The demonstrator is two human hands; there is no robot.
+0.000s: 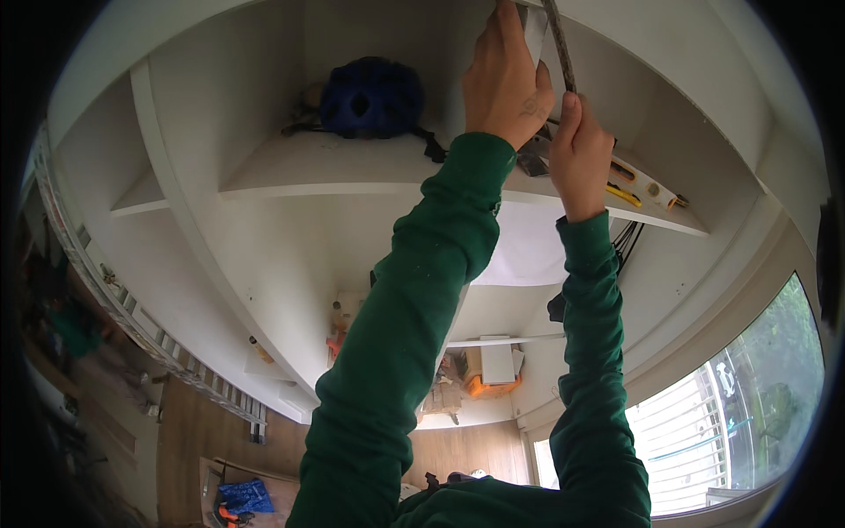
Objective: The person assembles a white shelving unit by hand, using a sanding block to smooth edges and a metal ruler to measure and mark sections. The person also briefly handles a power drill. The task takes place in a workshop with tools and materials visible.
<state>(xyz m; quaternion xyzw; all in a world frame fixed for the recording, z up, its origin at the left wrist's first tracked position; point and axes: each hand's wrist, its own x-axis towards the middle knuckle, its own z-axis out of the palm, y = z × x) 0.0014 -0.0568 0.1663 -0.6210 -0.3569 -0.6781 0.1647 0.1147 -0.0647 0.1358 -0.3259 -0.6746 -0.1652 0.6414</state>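
Note:
Both my arms, in green sleeves, reach up to a white cabinet. My left hand [508,84] is raised at the top, fingers and thumb closed round a pale upright strip [534,33] beside the divider; whether it is the divider's own edge I cannot tell. A little lower and to the right, my right hand [583,154] pinches the lower end of a thin grey-brown rod-like strip [560,42]. Its upper end runs out of the picture. Behind my hands a shelf [656,214] bears a spirit level [653,187] and a yellow-handled tool [625,195].
A blue helmet [371,99] sits on the left shelf [304,167]. Below, boxes and an orange case [493,385] stand in the cabinet. A ladder [198,378] lies along the left; a blue bag [246,495] rests near the floor. To the right is a window [748,387].

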